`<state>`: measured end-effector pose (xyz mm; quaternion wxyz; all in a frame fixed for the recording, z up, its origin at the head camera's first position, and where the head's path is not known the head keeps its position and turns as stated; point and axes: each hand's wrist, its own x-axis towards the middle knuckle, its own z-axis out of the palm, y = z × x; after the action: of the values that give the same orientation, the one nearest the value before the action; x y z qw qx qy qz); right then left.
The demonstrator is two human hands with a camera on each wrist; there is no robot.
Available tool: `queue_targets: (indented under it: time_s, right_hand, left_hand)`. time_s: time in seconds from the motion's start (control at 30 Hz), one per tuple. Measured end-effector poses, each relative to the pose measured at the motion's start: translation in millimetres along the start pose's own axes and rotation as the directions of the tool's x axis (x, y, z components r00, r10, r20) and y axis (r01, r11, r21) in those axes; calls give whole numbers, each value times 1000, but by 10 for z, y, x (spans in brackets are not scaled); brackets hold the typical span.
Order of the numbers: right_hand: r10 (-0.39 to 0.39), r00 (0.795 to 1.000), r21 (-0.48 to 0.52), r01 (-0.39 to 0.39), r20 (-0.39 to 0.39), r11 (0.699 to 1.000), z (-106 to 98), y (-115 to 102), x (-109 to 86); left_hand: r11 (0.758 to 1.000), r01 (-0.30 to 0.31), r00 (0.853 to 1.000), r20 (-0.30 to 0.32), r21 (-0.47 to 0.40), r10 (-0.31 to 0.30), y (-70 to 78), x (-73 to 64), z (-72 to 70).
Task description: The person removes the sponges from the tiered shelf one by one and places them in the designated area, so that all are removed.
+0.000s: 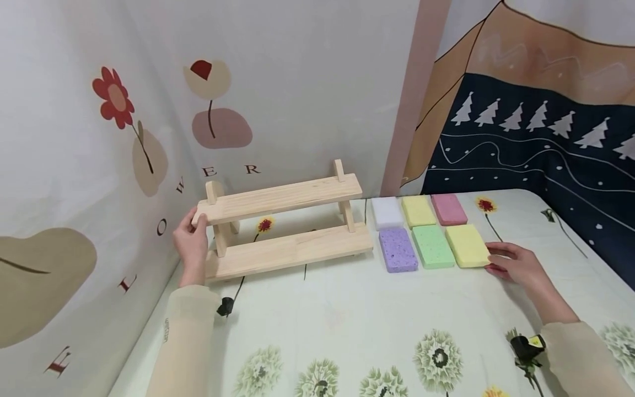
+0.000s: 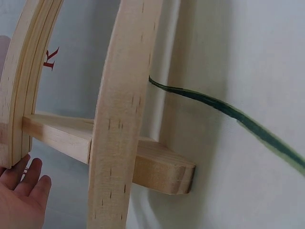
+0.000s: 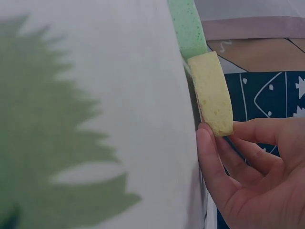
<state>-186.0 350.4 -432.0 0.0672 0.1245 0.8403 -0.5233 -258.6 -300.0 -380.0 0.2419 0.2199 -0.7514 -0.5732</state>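
A two-tier wooden shelf (image 1: 292, 196) stands at the left against the wall cloth. My left hand (image 1: 192, 242) holds the left end of its upper board; in the left wrist view, the fingers (image 2: 35, 179) reach the board's end. To the right of the shelf lie several sponges in two rows. My right hand (image 1: 516, 266) pinches the right edge of the front-row yellow sponge (image 1: 467, 246), its near end tilted slightly up in the right wrist view. Beside that one is a green sponge (image 1: 433, 246), then a purple sponge (image 1: 398, 250).
Behind the front row lie a white sponge (image 1: 387, 213), another yellow sponge (image 1: 418, 212) and a pink sponge (image 1: 448, 209). A flower-printed cloth (image 1: 337, 314) covers the table. Printed hangings rise at the left, back and right, with a dark tree-patterned panel (image 1: 536, 149) at right.
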Motion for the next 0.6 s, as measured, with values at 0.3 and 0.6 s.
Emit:
queue_targets:
  time_s: [0.3,0.6]
  right_hand:
    - [0,1000,-27,1,21,1000,-7,4,74]
    - [-10,1000,-106,9,-6,994,-10,-4,91]
  left_hand:
    - [1000,-2,1000,-12,12,2,-13,19,-19]
    - [1000,-2,1000,-13,14,2,-27,41,-41]
